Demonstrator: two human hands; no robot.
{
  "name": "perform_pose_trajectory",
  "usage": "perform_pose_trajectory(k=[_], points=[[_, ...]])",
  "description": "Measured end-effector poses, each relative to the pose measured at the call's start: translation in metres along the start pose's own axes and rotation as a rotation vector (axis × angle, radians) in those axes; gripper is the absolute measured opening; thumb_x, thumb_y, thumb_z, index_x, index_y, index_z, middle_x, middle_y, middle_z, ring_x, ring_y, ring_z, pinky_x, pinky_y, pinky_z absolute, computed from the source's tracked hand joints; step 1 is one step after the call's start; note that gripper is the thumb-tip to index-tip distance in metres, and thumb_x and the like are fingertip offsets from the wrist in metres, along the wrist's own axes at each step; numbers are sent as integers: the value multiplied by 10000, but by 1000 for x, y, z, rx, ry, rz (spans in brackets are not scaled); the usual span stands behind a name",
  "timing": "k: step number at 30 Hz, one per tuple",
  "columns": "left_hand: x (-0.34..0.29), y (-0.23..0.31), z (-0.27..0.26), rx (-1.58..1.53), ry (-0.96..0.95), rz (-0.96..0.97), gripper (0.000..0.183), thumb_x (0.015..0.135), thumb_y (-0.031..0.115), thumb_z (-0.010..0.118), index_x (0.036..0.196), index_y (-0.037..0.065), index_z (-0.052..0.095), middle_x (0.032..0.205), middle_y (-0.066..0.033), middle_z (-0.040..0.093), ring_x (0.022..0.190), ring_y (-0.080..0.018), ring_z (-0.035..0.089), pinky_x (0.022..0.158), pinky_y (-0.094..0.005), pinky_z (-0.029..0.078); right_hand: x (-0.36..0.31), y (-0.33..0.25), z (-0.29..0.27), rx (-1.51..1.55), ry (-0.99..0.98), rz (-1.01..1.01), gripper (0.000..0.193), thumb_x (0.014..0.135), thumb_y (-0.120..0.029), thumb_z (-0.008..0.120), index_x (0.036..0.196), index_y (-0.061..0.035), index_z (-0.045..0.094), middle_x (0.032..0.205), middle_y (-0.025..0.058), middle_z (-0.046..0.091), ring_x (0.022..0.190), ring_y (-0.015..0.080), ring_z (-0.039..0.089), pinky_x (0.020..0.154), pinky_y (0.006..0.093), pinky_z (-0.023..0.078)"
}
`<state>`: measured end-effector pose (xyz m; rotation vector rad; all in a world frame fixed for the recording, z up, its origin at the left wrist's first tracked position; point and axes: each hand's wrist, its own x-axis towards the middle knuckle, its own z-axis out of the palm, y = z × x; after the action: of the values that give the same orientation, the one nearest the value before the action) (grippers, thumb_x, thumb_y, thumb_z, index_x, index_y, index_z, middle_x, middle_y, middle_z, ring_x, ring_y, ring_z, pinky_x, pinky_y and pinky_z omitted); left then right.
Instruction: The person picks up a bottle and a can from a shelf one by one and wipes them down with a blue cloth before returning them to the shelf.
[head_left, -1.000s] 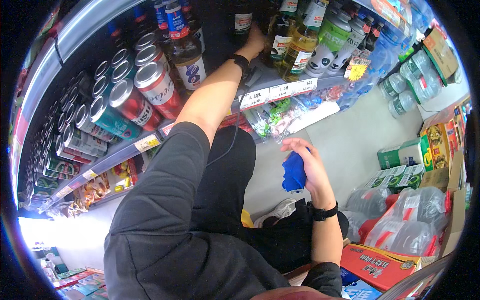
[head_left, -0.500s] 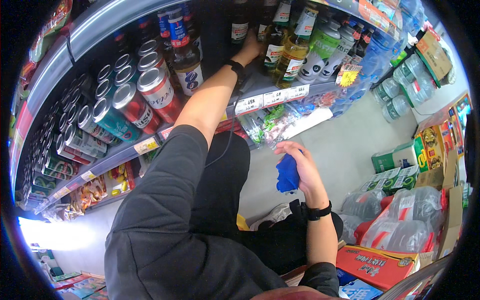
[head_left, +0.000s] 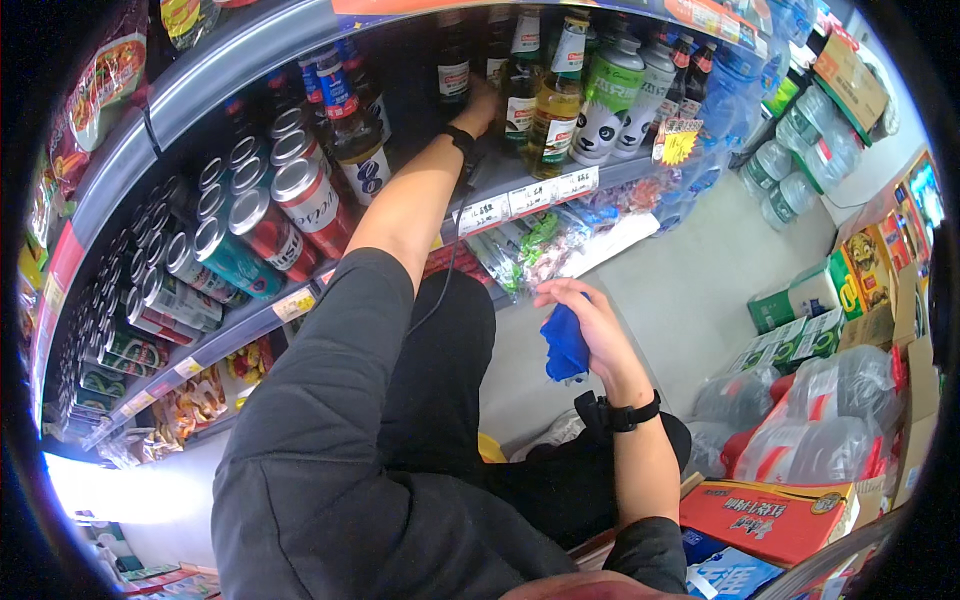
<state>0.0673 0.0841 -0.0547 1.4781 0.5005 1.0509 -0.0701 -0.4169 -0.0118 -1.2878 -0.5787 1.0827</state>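
My left hand [head_left: 481,106] reaches deep into the drinks shelf, among glass bottles. Its fingers are mostly in shadow, so I cannot see whether they grip anything. A dark bottle [head_left: 453,68] stands just left of it, and a green bottle [head_left: 520,95] and a yellow bottle [head_left: 556,105] stand to its right. A brown bottle with a blue neck label [head_left: 357,135] is near my left forearm. Lower down, outside the shelf, my right hand [head_left: 598,335] is closed round a crumpled blue cloth [head_left: 567,345].
Rows of cans [head_left: 312,200] line the shelf at left. Panda-patterned tall cans [head_left: 607,100] stand right of the bottles. Below are price tags [head_left: 520,200] and bagged goods [head_left: 540,245]. Large clear jugs [head_left: 825,430] and a red carton [head_left: 765,515] crowd the floor at right.
The view has shifted slightly, so the shelf appears a little further left. My left hand stays among the bottles, and my right hand keeps the blue cloth.
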Motion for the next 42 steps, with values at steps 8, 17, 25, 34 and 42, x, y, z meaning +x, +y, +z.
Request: perform_pose_trajectory(k=[8, 17, 25, 34, 42], points=[[28, 7, -48, -94, -87, -193, 407, 953, 153, 623, 1302, -47, 559, 1251, -214, 643, 1132, -296, 607, 961, -388, 476, -3, -8, 8, -35, -50, -9, 311, 984, -280, 635, 1157, -29, 690, 996, 73, 719, 787, 146, 664, 716, 273, 538], [-46, 232, -11, 785, 136, 551, 531, 937, 456, 677, 1318, 100, 577, 1346, -188, 629, 1252, -296, 579, 1038, -402, 454, -4, -7, 4, 12, 3, 40, 255, 977, -258, 651, 1063, -27, 719, 998, 60, 720, 872, 109, 630, 800, 247, 488], [-2, 230, -41, 938, 157, 835, 510, 959, 451, 636, 1316, 90, 578, 1332, -192, 631, 1234, -303, 584, 1034, -404, 454, -4, -9, 5, 29, -9, 4, 271, 964, -279, 673, 1075, -33, 696, 992, 61, 711, 859, 113, 629, 774, 248, 494], [8, 227, -46, 927, 150, 869, 491, 985, 445, 590, 1313, 79, 578, 1317, -196, 634, 1214, -310, 589, 1030, -406, 455, -5, -11, 2, 39, 1, 23, 281, 960, -301, 685, 1067, -41, 696, 990, 66, 720, 831, 104, 623, 763, 248, 492], [30, 218, -49, 921, 181, 946, 479, 1007, 440, 549, 1310, 70, 579, 1303, -200, 637, 1196, -317, 594, 1027, -408, 455, -6, -13, 4, 52, -18, 4, 285, 968, -306, 678, 1077, -43, 698, 978, 71, 723, 837, 105, 632, 762, 244, 495]])
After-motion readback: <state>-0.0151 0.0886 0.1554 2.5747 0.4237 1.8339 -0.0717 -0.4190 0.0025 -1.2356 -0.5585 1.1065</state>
